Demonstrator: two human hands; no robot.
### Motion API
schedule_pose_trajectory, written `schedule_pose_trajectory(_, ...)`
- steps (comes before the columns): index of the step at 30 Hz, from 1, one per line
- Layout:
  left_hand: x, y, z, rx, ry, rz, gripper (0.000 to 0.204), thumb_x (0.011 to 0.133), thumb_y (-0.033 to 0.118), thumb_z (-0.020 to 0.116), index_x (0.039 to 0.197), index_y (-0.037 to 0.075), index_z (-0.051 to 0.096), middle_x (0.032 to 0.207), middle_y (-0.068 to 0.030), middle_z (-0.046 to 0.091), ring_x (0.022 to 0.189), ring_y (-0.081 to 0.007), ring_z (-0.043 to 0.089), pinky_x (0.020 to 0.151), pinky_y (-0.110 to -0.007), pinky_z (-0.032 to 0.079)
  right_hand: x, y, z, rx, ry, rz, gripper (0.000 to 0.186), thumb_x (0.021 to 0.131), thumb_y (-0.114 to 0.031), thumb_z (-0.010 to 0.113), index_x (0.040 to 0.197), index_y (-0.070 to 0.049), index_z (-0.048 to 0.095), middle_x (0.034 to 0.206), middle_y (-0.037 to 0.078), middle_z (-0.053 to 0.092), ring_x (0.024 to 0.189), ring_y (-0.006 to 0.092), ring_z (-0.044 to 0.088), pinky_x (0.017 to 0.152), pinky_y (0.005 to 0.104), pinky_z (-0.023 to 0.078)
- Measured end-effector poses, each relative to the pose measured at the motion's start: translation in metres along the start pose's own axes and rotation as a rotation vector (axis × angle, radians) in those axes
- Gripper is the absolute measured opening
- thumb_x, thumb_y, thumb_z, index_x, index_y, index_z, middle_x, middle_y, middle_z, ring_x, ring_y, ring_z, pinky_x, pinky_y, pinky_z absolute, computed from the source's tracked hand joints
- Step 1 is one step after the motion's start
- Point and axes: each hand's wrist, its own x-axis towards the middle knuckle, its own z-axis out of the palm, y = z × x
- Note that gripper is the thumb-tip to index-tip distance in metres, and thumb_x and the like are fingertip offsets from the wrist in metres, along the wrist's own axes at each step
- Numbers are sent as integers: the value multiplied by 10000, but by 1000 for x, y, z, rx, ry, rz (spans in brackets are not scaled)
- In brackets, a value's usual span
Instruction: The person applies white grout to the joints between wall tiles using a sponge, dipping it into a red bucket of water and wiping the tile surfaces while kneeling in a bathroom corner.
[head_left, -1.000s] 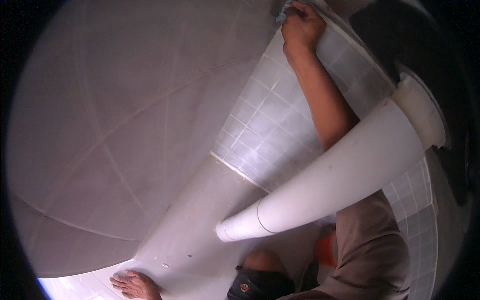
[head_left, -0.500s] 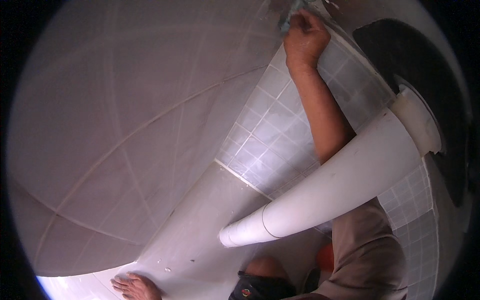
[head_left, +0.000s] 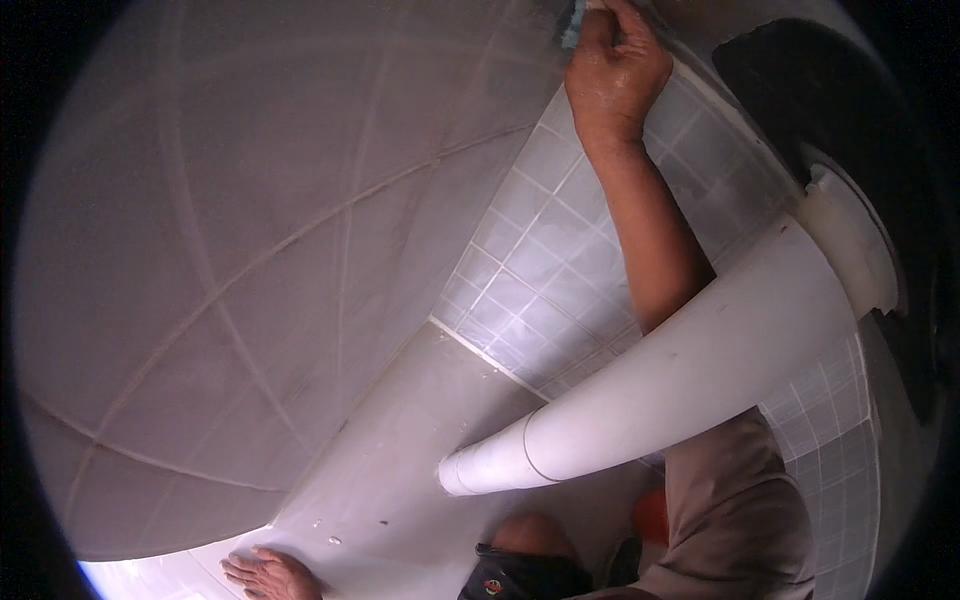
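My right hand [head_left: 620, 90] is raised high at the top of the view, its arm reaching past the far side of a thick white pipe [head_left: 650, 370]. Its fingers are pinched around a ragged light-blue scrap [head_left: 574, 25], cloth or sponge, I cannot tell which. They press near the upper corner where the large grey-tiled wall [head_left: 300, 200] meets the small-tiled wall [head_left: 540, 240]. Down at the lower left, my left hand [head_left: 270, 575] is open, fingers stretched out, beside the large wall's bottom end; it holds nothing.
The white pipe runs diagonally from a pale collar [head_left: 850, 240] at a dark opening [head_left: 800, 90] to the grey surface [head_left: 400, 430] below. Small white bits [head_left: 335, 540] lie on that surface. My knee [head_left: 535, 535] and a red object [head_left: 652, 515] show near the bottom.
My right hand has shifted slightly with the light-blue scrap, which shows a little nearer the top edge. The view has tilted a little. My left hand stays in place.
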Motion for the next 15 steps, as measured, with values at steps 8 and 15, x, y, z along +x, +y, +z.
schedule_pose_trajectory(8,2,-2,6,-2,-25,-10,657,1014,473,211,1534,72,199,1623,-87,140,1491,-269,149,1140,-507,209,-2,-3,-3,7,-53,84,308,887,97,496,1165,98,629,998,133,638,822,164,572,713,251,459)
schedule_pose_trajectory(15,-2,2,-12,20,-55,1,659,1014,473,212,1536,70,195,1625,-85,136,1492,-269,149,1142,-510,206,-7,-21,10,90,-51,-104,350,894,114,466,1217,93,599,1056,99,613,893,183,576,770,242,458)
